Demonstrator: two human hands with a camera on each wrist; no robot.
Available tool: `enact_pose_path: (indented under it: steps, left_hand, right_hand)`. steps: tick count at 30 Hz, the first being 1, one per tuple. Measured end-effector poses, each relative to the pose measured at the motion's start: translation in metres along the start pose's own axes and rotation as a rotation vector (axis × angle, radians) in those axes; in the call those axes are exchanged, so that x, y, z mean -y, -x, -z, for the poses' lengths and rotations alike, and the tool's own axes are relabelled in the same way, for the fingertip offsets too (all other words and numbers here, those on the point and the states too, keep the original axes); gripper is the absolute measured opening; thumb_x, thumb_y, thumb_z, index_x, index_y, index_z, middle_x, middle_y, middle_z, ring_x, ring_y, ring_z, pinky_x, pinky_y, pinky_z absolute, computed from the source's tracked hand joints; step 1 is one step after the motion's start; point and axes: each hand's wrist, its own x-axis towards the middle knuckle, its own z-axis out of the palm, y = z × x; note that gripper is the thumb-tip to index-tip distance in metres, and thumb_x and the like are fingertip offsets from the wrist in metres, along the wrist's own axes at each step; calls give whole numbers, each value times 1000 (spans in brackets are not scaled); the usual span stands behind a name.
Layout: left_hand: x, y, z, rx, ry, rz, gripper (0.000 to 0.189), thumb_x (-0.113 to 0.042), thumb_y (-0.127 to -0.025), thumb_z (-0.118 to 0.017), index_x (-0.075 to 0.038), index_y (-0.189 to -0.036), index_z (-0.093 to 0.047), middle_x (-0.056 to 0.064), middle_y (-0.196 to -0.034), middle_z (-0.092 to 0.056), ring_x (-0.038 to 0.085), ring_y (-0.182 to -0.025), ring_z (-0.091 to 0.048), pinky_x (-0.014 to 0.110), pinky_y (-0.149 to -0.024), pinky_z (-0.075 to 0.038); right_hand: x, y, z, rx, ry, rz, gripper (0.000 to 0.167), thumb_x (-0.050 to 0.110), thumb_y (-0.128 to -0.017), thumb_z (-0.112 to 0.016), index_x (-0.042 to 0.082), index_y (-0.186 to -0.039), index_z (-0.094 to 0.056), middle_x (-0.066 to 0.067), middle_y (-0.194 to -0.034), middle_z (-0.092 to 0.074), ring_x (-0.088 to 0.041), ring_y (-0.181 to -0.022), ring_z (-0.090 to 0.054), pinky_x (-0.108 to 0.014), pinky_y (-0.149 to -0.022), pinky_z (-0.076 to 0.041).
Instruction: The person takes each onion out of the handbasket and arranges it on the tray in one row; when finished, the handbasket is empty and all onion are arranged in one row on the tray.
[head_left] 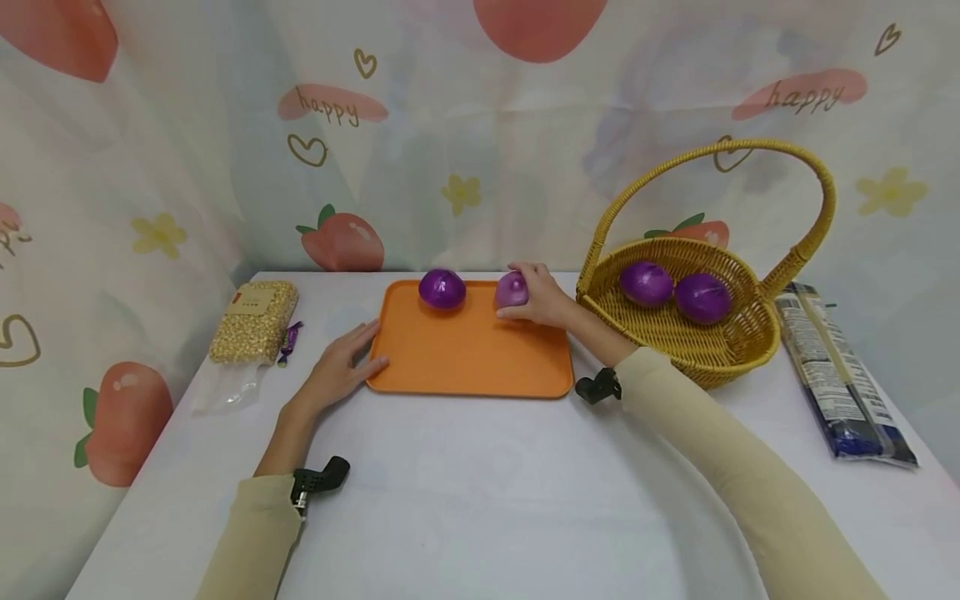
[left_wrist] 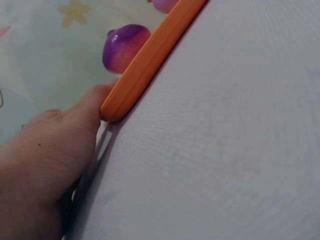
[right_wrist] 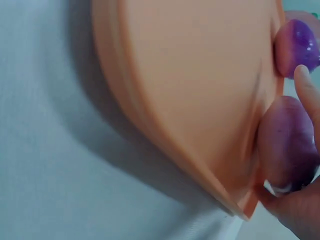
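Nearest, on the near side of the orange tray (head_left: pixel 468 358), is the white tblcloth (head_left: pixel 465 475), w/ the L sleeve (head_left: pixel 251 533) coming in from below the tray's L end & the R sleeve (head_left: pixel 735 467) from below its R end, both beige. A blk wrist cam sits at each cuff: L cam (head_left: pixel 321 477) near-L of tray, R cam (head_left: pixel 598 386) just off its near R corner. L hand (head_left: pixel 337 367) is at tray's L edge, fingers fairly straight, thumb spread apart, touching the rim. L of tray, approx level w/ it: a small purple candy (head_left: pixel 290 342) in twist wrapper, then, a bit further L, a clear bag of yellow kernels (head_left: pixel 258 333) w/ a label. R hand (head_left: pixel 543 300) is over tray's far R part, fingers & thumb curled round a pale purple bulb (head_left: pixel 512 290); can't tell if the bulb's underside touches tray. Next to it, at tray's far edge L of centre, sits a dk purple bulb (head_left: pixel 442 289), shiny, apart from R hand. R of tray, just beside it, stands a yellow wicker basket (head_left: pixel 705 346) w/ tall arched handle; inside, 2 more purple bulbs (head_left: pixel 646 284) lie side by side. Further R of tray, past basket: a blue/silver pkt (head_left: pixel 843 375), lying flat, print too small to read. Behind tray hangs a pale backdrop (head_left: pixel 465 125) w/ red fruit, yellow flowers, hearts & "happy" lettering.
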Motion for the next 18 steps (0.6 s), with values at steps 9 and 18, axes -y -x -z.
enact_pose_path:
  steps: [9, 18]
  left_hand:
    - [-2, 0, 1, 16, -2, 31, 70, -38, -93, -64, -14, -152, -34, 7, -158, -35, 32, -148, -27, 53, -121, -23]
    - [-5, 1, 3, 13, -3, 25, 70, -37, -93, -64, -12, -151, -34, 8, -158, -35, 33, -148, -27, 53, -121, -24]
  right_hand:
    - [14, 12, 15, -67, 6, 50, 86, 33, -79, -80, 7, -147, -34, -24, -150, -32, -42, -136, -34, -57, -108, -41]
    - [35, 52, 36, -54, -117, 124, 77, 28, -81, -79, 7, -144, -39, -18, -149, -40, -35, -139, -38, -55, -114, -35]
